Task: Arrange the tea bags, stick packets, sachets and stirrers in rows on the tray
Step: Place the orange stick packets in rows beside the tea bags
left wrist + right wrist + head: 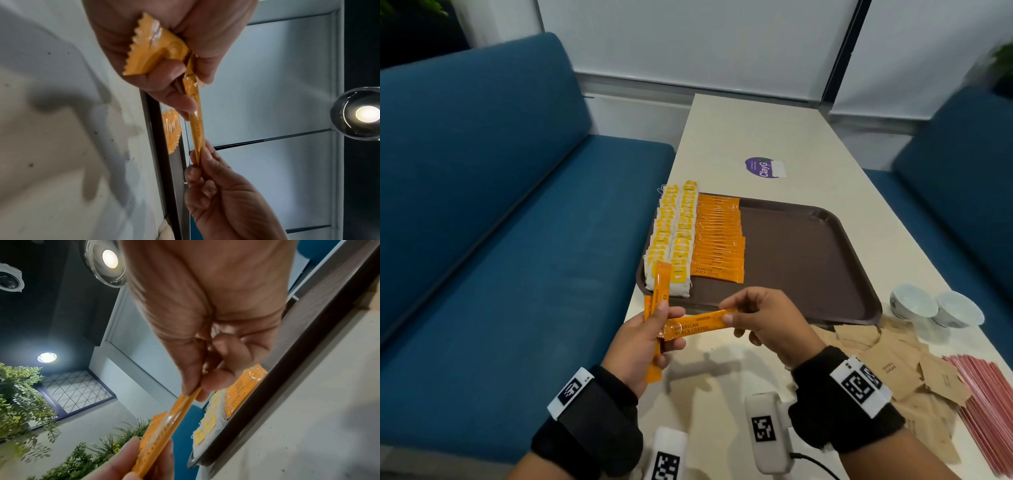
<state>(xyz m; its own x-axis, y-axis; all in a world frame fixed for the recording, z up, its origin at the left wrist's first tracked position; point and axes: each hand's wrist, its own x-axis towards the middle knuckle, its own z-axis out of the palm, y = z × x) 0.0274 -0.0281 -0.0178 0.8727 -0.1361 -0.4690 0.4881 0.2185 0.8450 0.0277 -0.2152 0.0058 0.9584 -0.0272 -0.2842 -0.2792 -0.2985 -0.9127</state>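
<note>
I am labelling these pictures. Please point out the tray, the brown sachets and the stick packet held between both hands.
tray (791, 253): head view, bare brown floor.
brown sachets (887, 366): head view, sachet in the pile's middle.
stick packet (697, 328): head view, printed middle.

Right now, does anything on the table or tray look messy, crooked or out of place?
Yes. The brown sachets lie in a loose, overlapping heap on the table beside the tray, not in rows. The tea bags and orange stick packets on the tray sit in neat rows.
</note>
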